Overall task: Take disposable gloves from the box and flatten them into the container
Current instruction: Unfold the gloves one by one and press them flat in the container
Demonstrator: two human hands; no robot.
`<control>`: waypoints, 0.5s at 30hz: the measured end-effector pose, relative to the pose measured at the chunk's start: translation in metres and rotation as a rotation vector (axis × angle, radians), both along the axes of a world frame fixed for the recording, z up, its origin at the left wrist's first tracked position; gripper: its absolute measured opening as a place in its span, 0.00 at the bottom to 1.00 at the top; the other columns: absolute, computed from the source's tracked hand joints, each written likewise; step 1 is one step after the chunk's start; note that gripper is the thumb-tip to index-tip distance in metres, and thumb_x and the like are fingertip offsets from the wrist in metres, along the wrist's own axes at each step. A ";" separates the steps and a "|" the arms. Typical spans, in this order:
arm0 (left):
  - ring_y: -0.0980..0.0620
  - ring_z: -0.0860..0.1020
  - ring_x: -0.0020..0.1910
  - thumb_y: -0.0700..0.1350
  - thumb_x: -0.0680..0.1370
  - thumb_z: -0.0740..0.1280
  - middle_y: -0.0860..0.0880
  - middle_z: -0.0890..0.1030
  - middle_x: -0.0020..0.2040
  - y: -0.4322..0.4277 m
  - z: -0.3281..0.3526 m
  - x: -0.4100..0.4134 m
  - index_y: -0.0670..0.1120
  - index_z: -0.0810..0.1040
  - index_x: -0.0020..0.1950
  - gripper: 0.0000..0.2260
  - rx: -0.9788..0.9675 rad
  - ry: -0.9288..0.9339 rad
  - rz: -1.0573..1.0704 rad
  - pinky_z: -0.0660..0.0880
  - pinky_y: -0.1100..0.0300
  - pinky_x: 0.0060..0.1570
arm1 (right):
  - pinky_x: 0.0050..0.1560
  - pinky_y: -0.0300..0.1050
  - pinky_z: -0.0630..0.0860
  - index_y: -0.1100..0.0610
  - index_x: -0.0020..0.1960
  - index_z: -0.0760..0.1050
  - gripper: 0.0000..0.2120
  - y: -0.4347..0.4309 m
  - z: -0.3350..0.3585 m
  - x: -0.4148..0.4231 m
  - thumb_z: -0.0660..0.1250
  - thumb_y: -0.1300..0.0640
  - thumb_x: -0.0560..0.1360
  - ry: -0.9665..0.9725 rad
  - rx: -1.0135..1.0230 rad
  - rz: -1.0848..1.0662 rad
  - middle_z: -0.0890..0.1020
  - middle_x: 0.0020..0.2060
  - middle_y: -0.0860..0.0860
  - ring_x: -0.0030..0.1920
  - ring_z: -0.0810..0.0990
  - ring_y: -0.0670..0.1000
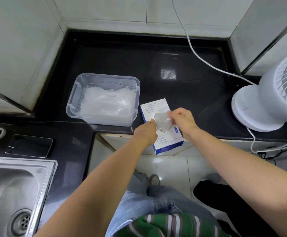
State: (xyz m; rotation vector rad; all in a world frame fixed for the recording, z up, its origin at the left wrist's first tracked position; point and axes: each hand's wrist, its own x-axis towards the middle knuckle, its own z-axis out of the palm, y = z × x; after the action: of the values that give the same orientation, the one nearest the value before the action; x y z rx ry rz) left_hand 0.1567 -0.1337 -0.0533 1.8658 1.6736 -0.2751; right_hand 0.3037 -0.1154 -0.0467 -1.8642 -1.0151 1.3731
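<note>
Centre frame: thin clear plastic disposable glove [162, 121] is held betw. both hands, just above the white-and-blue cardboard glove box [167, 144]. Left hand [146, 132] pinches the glove's left edge w/ curled fingers. Right hand [182, 119] pinches its upper right edge, fingers curled too. Glove looks crumpled, not spread flat.

Box lies at the near edge of the glossy black stone counter [122, 55], partly overhanging it, w/ glove outlines printed on top. Just left of the box & a bit higher in frame: clear rectangular plastic container [105, 76], w/ a pile of clear gloves [105, 103] lying inside. Container is near the hands, not touching them.

Right of frame: white round fan [259, 108] stands on the counter. A white cable [199, 55] runs down the back wall toward it. Lower left: stainless steel sink [11, 182] w/ drain. Above it a black phone [30, 145] lies flat on the counter. Walls are pale tiles, and pale floor tiles show below centre. Person's jeans & green striped top show at the bottom.
</note>
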 end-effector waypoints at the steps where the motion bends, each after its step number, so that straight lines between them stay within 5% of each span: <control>1: 0.44 0.76 0.55 0.41 0.80 0.60 0.44 0.73 0.62 0.000 0.000 0.000 0.44 0.63 0.70 0.19 0.001 0.003 -0.003 0.70 0.55 0.43 | 0.48 0.52 0.80 0.54 0.42 0.74 0.08 0.001 0.004 0.000 0.67 0.53 0.78 0.021 0.039 -0.031 0.82 0.43 0.55 0.46 0.82 0.56; 7: 0.43 0.76 0.59 0.42 0.80 0.61 0.43 0.72 0.65 0.001 -0.003 0.002 0.43 0.60 0.73 0.22 -0.006 0.023 -0.023 0.70 0.54 0.46 | 0.46 0.44 0.79 0.54 0.52 0.80 0.05 0.008 0.022 0.007 0.69 0.60 0.77 0.082 -0.066 0.090 0.83 0.48 0.51 0.49 0.81 0.51; 11: 0.43 0.76 0.57 0.44 0.81 0.59 0.43 0.73 0.62 0.003 -0.001 0.000 0.42 0.62 0.70 0.19 -0.016 -0.012 -0.042 0.70 0.54 0.44 | 0.49 0.44 0.79 0.53 0.53 0.79 0.06 0.012 0.038 0.015 0.64 0.57 0.80 0.297 0.060 -0.065 0.83 0.50 0.53 0.51 0.82 0.51; 15: 0.44 0.76 0.45 0.45 0.82 0.56 0.39 0.79 0.54 0.007 0.007 -0.006 0.41 0.71 0.55 0.09 -0.018 -0.316 0.184 0.76 0.50 0.47 | 0.49 0.48 0.80 0.55 0.64 0.77 0.15 0.021 0.045 0.018 0.63 0.50 0.81 0.393 0.018 0.004 0.83 0.57 0.55 0.57 0.82 0.54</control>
State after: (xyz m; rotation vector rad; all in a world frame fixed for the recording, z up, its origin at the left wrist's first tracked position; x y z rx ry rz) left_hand 0.1507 -0.1268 -0.0466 1.6292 1.6008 0.0778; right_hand 0.3222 -0.0946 -0.0020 -1.4967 -0.8248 1.6422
